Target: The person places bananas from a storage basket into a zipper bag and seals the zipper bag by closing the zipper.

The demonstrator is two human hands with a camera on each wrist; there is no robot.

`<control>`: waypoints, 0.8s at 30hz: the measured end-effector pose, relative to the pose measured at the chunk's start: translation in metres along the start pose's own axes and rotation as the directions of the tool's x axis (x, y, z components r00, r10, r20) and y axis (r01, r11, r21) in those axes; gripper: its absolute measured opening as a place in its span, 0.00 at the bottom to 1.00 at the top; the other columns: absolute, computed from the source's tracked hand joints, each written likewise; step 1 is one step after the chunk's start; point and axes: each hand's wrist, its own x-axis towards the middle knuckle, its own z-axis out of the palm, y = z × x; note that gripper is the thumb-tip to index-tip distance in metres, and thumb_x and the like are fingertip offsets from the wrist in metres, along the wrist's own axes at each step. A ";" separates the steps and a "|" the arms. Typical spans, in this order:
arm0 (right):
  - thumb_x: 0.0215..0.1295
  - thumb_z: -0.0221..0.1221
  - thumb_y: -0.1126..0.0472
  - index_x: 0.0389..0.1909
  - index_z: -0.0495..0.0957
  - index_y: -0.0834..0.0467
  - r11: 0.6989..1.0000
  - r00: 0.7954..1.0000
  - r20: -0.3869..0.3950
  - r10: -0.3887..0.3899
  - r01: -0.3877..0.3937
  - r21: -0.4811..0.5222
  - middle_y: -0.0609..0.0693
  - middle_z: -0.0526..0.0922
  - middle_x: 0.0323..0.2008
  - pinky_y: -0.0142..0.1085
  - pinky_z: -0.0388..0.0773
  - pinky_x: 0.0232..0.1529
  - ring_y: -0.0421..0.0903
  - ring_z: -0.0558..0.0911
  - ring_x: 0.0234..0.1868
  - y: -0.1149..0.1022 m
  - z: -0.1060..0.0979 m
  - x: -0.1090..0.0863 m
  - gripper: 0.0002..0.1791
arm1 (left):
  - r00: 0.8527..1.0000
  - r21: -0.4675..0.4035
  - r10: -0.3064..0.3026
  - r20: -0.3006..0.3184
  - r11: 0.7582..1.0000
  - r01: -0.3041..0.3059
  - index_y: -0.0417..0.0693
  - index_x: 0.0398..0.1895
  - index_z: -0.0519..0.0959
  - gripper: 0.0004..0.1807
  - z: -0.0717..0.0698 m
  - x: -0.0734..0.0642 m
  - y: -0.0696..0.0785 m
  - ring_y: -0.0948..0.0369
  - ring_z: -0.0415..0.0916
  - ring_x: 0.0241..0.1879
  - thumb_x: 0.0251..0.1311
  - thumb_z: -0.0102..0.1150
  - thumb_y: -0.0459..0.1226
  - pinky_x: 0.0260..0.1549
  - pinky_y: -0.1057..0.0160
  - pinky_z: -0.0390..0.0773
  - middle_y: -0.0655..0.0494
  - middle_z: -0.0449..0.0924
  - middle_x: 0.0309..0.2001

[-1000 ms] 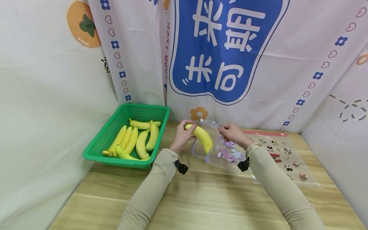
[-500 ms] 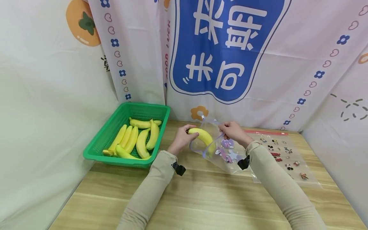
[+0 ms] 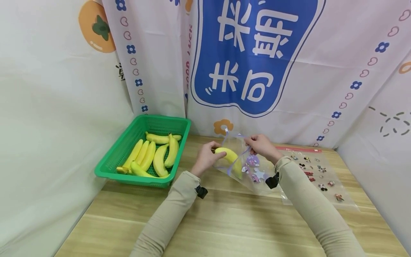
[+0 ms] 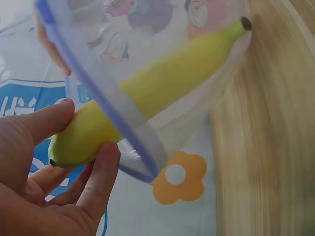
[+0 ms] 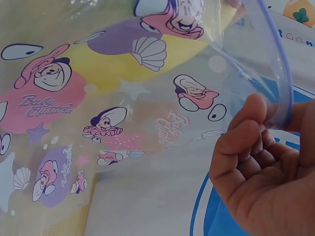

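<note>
A yellow banana point(image 4: 167, 78) lies mostly inside a clear zip bag point(image 5: 162, 113) printed with cartoon figures, shells and stars. My left hand point(image 3: 205, 156) pinches the banana's near end between thumb and fingers, just outside the bag's mouth. In the left wrist view the banana's stem end points deep into the bag, and the purple zip strip point(image 4: 98, 98) crosses over the fruit. My right hand point(image 3: 261, 147) pinches the opposite edge of the bag's mouth and holds it apart. Thumb and curled fingers close on the purple strip in the right wrist view.
To the left stands a green basket point(image 3: 102, 170) with several bananas point(image 3: 148, 157) in it. At the right, a clear bag with a red zip point(image 3: 298, 149) and small cartoon prints lies flat on the wooden table point(image 3: 224, 221). A printed curtain point(image 3: 160, 71) hangs behind.
The left hand has pushed the banana right and down, deeper into the bag. The right hand has stayed at the bag's edge, nearly still.
</note>
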 end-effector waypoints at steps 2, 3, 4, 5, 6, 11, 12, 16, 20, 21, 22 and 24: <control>0.69 0.50 0.57 0.28 0.76 0.69 1.000 1.000 -0.001 -0.001 0.001 0.002 0.49 0.73 0.13 0.32 0.75 0.21 0.46 0.75 0.18 -0.001 0.000 0.000 0.18 | 1.000 0.021 -0.002 0.011 1.000 0.002 0.39 0.44 0.80 0.17 0.003 0.000 -0.002 0.57 0.78 0.38 0.52 0.69 0.38 0.31 0.67 0.78 0.49 0.81 0.41; 0.69 0.50 0.57 0.28 0.76 0.69 1.000 1.000 0.000 -0.002 0.002 0.002 0.49 0.73 0.13 0.33 0.75 0.22 0.46 0.75 0.18 -0.001 0.001 0.000 0.18 | 1.000 0.022 -0.005 0.020 1.000 0.004 0.38 0.44 0.80 0.17 0.004 0.000 -0.003 0.56 0.78 0.39 0.53 0.69 0.38 0.31 0.67 0.79 0.48 0.81 0.41; 0.69 0.49 0.57 0.28 0.76 0.69 1.000 1.000 0.001 -0.004 0.004 -0.002 0.49 0.73 0.13 0.33 0.75 0.22 0.46 0.75 0.18 -0.001 0.001 0.000 0.18 | 0.999 0.020 -0.011 0.030 1.000 0.010 0.38 0.45 0.80 0.18 0.005 0.000 -0.004 0.56 0.78 0.39 0.53 0.68 0.38 0.32 0.67 0.79 0.48 0.81 0.42; 0.70 0.49 0.57 0.28 0.76 0.68 1.000 1.000 0.000 -0.005 0.005 -0.004 0.49 0.73 0.13 0.33 0.75 0.22 0.46 0.75 0.18 -0.002 0.001 0.000 0.18 | 0.999 0.016 -0.017 0.044 1.000 0.016 0.37 0.46 0.80 0.18 0.005 -0.001 -0.004 0.56 0.78 0.40 0.54 0.68 0.38 0.32 0.67 0.79 0.47 0.81 0.43; 0.70 0.49 0.57 0.28 0.76 0.68 1.000 1.000 0.001 -0.005 0.005 -0.006 0.49 0.73 0.13 0.34 0.75 0.22 0.47 0.75 0.19 -0.002 0.000 0.000 0.18 | 0.998 0.013 -0.025 0.059 1.000 0.025 0.37 0.47 0.80 0.18 0.006 -0.001 -0.004 0.55 0.78 0.41 0.55 0.67 0.37 0.33 0.67 0.79 0.47 0.81 0.43; 0.70 0.49 0.56 0.27 0.76 0.66 1.000 1.000 -0.002 -0.006 0.006 -0.021 0.49 0.73 0.14 0.35 0.76 0.25 0.45 0.74 0.18 -0.005 0.000 0.000 0.18 | 0.991 0.027 -0.055 0.125 0.998 0.052 0.38 0.43 0.81 0.14 0.009 -0.003 -0.005 0.57 0.78 0.38 0.56 0.65 0.38 0.32 0.66 0.79 0.49 0.81 0.40; 0.70 0.49 0.56 0.28 0.76 0.66 1.000 1.000 -0.003 -0.010 0.010 -0.027 0.49 0.73 0.13 0.35 0.76 0.24 0.44 0.74 0.18 -0.005 0.000 0.001 0.18 | 0.989 0.037 -0.053 0.137 0.998 0.048 0.39 0.41 0.81 0.13 0.009 -0.004 -0.005 0.58 0.78 0.37 0.56 0.66 0.38 0.31 0.66 0.78 0.50 0.80 0.38; 0.69 0.49 0.57 0.27 0.76 0.66 0.999 1.000 -0.013 -0.028 0.027 -0.036 0.49 0.73 0.13 0.34 0.75 0.23 0.44 0.75 0.18 -0.009 0.000 0.001 0.17 | 0.981 0.092 -0.023 0.190 0.996 0.006 0.41 0.34 0.81 0.11 0.011 -0.004 -0.006 0.60 0.76 0.30 0.55 0.67 0.40 0.27 0.67 0.76 0.53 0.79 0.31; 0.69 0.49 0.57 0.24 0.76 0.62 0.999 0.999 -0.016 -0.034 0.033 -0.035 0.49 0.73 0.13 0.34 0.74 0.22 0.47 0.75 0.18 -0.013 0.000 0.001 0.16 | 0.970 0.115 -0.003 0.243 0.993 -0.026 0.42 0.32 0.82 0.09 0.011 -0.004 -0.005 0.62 0.75 0.29 0.57 0.65 0.40 0.27 0.67 0.76 0.54 0.80 0.29; 0.69 0.49 0.58 0.24 0.76 0.62 0.999 0.999 -0.015 -0.035 0.034 -0.031 0.49 0.73 0.13 0.35 0.75 0.23 0.46 0.75 0.18 -0.013 0.000 0.001 0.16 | 0.968 0.113 0.004 0.249 0.993 -0.033 0.41 0.32 0.82 0.09 0.011 -0.004 -0.005 0.62 0.76 0.29 0.58 0.64 0.39 0.27 0.68 0.76 0.54 0.81 0.29; 0.69 0.49 0.58 0.24 0.76 0.62 0.999 0.999 -0.017 -0.035 0.035 -0.024 0.49 0.73 0.13 0.35 0.75 0.23 0.46 0.75 0.19 -0.014 0.000 0.001 0.16 | 0.968 0.112 0.011 0.252 0.993 -0.041 0.41 0.31 0.83 0.08 0.010 -0.004 -0.006 0.62 0.76 0.30 0.59 0.63 0.38 0.28 0.68 0.77 0.54 0.81 0.30; 0.69 0.49 0.58 0.25 0.76 0.62 0.999 0.999 -0.018 -0.039 0.039 -0.011 0.49 0.73 0.13 0.35 0.75 0.23 0.46 0.75 0.19 -0.014 0.000 0.002 0.16 | 0.969 0.108 0.023 0.244 0.993 -0.051 0.40 0.31 0.83 0.07 0.010 -0.004 -0.007 0.62 0.76 0.30 0.60 0.62 0.36 0.29 0.68 0.77 0.54 0.82 0.30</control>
